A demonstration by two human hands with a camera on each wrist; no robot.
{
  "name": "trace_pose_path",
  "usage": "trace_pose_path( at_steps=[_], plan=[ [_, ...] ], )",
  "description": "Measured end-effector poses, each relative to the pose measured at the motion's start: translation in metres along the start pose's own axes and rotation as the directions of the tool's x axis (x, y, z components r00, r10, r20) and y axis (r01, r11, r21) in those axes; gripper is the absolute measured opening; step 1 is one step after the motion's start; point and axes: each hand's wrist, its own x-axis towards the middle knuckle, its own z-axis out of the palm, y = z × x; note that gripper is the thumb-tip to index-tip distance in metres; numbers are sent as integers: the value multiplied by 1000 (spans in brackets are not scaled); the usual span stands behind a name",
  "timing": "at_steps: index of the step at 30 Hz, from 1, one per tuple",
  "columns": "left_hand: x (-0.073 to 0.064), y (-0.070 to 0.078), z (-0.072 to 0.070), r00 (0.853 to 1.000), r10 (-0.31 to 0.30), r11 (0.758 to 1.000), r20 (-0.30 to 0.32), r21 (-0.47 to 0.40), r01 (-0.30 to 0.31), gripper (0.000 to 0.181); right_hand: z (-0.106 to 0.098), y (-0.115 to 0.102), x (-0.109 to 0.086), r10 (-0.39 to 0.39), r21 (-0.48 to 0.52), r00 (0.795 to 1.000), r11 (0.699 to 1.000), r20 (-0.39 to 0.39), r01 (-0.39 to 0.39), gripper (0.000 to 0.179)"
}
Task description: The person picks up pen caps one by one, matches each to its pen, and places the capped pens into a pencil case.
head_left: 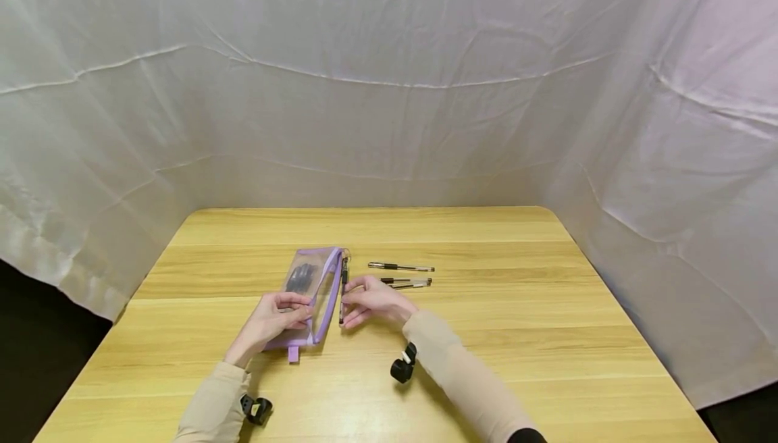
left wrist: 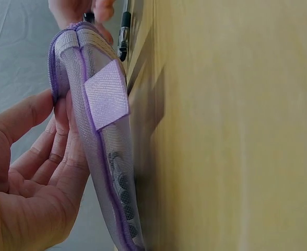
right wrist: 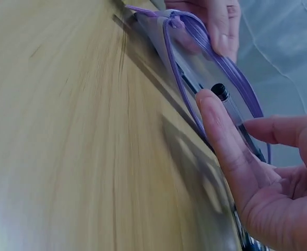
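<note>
- Head view: purple mesh pouch (head_left: 311, 294) lying on the wooden table (head_left: 516, 335), long axis running away from the body, slightly tilted, opening along its right edge.
- Left hand (head_left: 273, 321) resting on the near left part of the pouch, fingers curled over its upper layer, pinning and lifting it.
- Right hand (head_left: 373, 302) just right of the pouch, pinching a black pen (head_left: 343, 291) between thumb and fingers; pen held parallel to the pouch's long edge, right beside the opening.
- Spare pens (head_left: 406, 282) and one more pen (head_left: 401, 267) lying crosswise farther out, beyond the right hand, well within that hand's side.
- Left wrist view: left hand (left wrist: 33, 193) with thumb on one side and fingers on the other side of the pouch (left wrist: 98, 141), gripping its edge; pale fabric tab (left wrist: 106, 94) in the middle; dark items visible through the mesh near the bottom; pen (left wrist: 124, 34) at the far end next to the other hand.
- Right wrist view: right hand (right wrist: 263, 178) with forefinger stretched along the pen (right wrist: 232, 112), thumb opposing, a light pinch; pen tip end pointing toward the purple zip edge of the pouch (right wrist: 205, 63), barrel lying along the opening, touching or nearly touching the mesh.
- Left hand's fingers (right wrist: 221, 26) visible at the pouch's far end.
</note>
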Motion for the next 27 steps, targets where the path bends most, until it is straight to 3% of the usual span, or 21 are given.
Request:
trace_pose_path(
  at_steps=[4, 10, 12, 14, 16, 18, 21, 22, 24, 27],
  plan=[
    [0, 1, 1, 1000, 8, 1000, 8, 2, -8, 38, 11, -2, 10, 10, 1, 1000, 1000, -15, -10, 34],
    [1, 1, 1, 1000, 5, 1000, 6, 3, -5, 38, 13, -3, 9, -10, 2, 1000, 1000, -28, 10, 42],
    [1, 1, 1, 1000, 6, 1000, 4, 3, -6, 37, 7, -1, 4, -62, -66, 997, 996, -50, 58, 43],
    [2, 0, 1, 1000, 8, 1000, 5, 1, -8, 37, -2, 2, -4, -144, -200, 986, 972, -84, 125, 39],
    [2, 0, 1, 1000, 3, 1000, 4, -4, -3, 37, -15, 5, -13, -256, -398, 960, 897, -116, 191, 32],
    [2, 1, 1, 1000, 3, 1000, 6, -5, -3, 38, -29, 8, -23, -353, -598, 924, 776, -145, 202, 23],
    [2, 0, 1, 1000, 5, 1000, 8, -9, -5, 38, -53, 10, -36, -447, -801, 874, 585, -191, 124, 16],
    [2, 0, 0, 1000, 6, 1000, 8, -10, -6, 38, -61, 11, -40, -460, -840, 863, 537, -207, 85, 16],
    [2, 0, 0, 1000, 9, 1000, 10, -11, -8, 38, -75, 12, -46, -479, -886, 843, 463, -243, 7, 17],
    [3, -1, -1, 1000, 13, 1000, 5, -12, -13, 37, -90, 13, -48, -481, -909, 831, 411, -280, -68, 16]
  ],
)
